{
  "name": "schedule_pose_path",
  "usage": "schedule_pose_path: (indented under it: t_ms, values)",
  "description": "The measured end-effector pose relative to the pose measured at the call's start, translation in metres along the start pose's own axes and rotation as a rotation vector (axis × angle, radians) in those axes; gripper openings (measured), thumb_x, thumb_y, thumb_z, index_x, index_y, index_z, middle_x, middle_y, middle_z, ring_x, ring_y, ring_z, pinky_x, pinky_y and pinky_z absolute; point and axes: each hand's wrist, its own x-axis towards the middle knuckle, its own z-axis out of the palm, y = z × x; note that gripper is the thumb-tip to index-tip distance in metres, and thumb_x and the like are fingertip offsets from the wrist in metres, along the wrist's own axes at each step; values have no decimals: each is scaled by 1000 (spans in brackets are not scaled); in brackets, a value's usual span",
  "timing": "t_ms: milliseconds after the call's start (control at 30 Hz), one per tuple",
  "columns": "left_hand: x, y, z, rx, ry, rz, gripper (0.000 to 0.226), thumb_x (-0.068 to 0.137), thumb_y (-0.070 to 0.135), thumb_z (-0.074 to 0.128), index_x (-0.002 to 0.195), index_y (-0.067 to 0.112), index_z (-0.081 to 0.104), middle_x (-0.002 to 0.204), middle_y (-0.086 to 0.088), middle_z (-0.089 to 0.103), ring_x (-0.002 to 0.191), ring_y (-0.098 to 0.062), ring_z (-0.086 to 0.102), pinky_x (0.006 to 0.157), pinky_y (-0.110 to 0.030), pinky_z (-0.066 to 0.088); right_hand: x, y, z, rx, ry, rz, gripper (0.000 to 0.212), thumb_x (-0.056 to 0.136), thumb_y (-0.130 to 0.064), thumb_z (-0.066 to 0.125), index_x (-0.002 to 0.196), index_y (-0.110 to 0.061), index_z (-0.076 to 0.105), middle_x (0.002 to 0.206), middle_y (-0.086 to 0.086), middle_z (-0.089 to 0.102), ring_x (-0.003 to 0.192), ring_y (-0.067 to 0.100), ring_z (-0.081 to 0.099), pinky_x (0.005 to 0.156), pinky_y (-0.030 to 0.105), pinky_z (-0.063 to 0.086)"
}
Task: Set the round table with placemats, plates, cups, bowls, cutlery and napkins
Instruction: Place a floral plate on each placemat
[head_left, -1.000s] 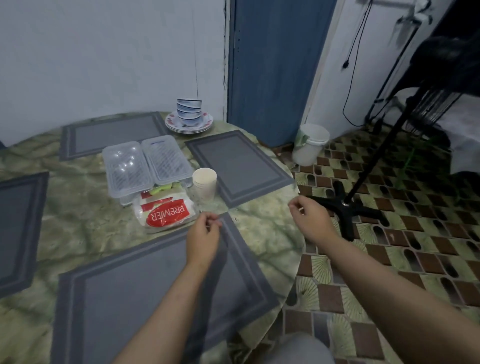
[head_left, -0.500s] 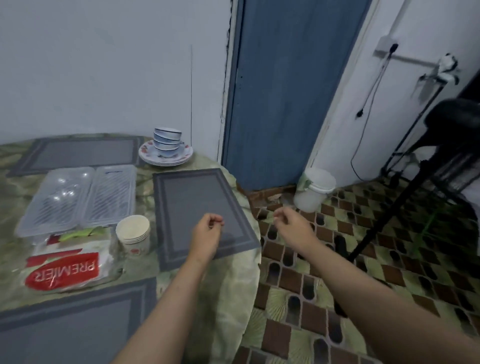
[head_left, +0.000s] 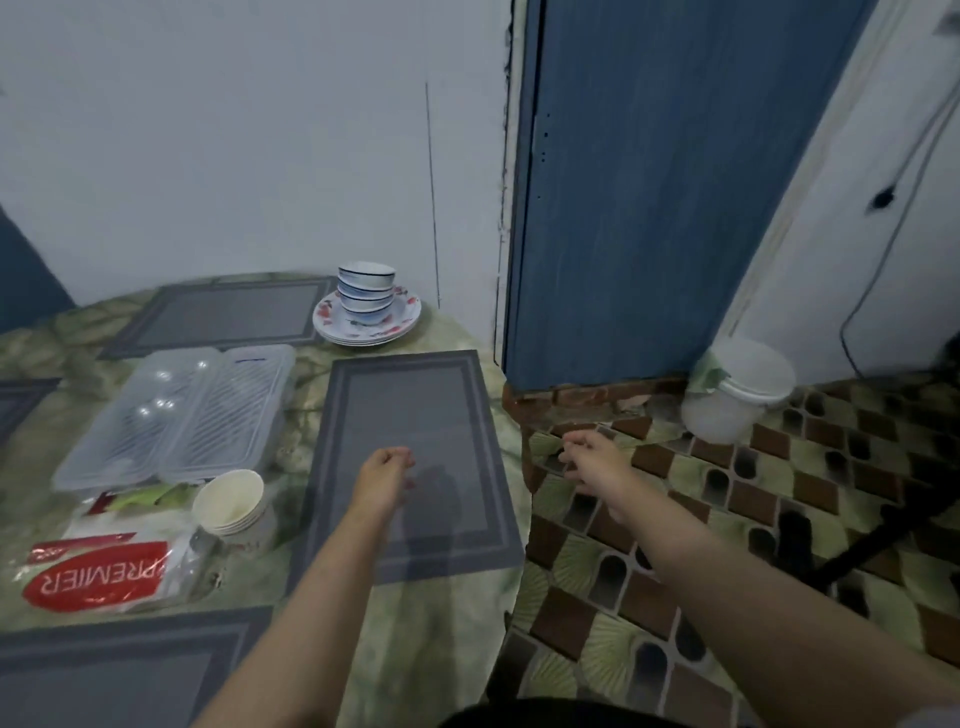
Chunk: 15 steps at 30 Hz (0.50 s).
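My left hand (head_left: 384, 480) hangs over the placemat (head_left: 410, 462) with loosely curled fingers holding nothing, and my right hand (head_left: 597, 462) is open beyond the table (head_left: 447, 634) edge. I think I should reach the plates (head_left: 366, 325) with both hands and lift under the rim, because the bowls (head_left: 366, 291) stand stacked on them. The table is by a white wall and a blue door (head_left: 660, 182); the floor is tiled.

Single head view, looking forward-down over table (head_left: 441, 649) edge, close
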Motion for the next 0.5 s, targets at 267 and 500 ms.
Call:
schedule_pose_path:
  t_ms: [267, 500]
  values:
    - [67, 49, 36, -217, 219, -87, 16, 101, 24, 41, 112, 16, 51, 114, -5, 59, 92, -27, 58, 66, -28, 39, 140, -77, -26, -1, -350, 31, 42, 103, -32, 43, 143, -20, 40, 121, 6, 63, 104, 25, 62, 84, 36, 50]
    - [111, 82, 64, -247, 391, -150, 18, 100, 25, 38, 114, 18, 48, 119, -2, 57, 97, -25, 58, 72, -29, 42, 232, -130, -14, -125, -528, -20, 46, 103, -29, 41, 146, -16, 36, 122, 7, 59, 105, 25, 58, 82, 33, 51]
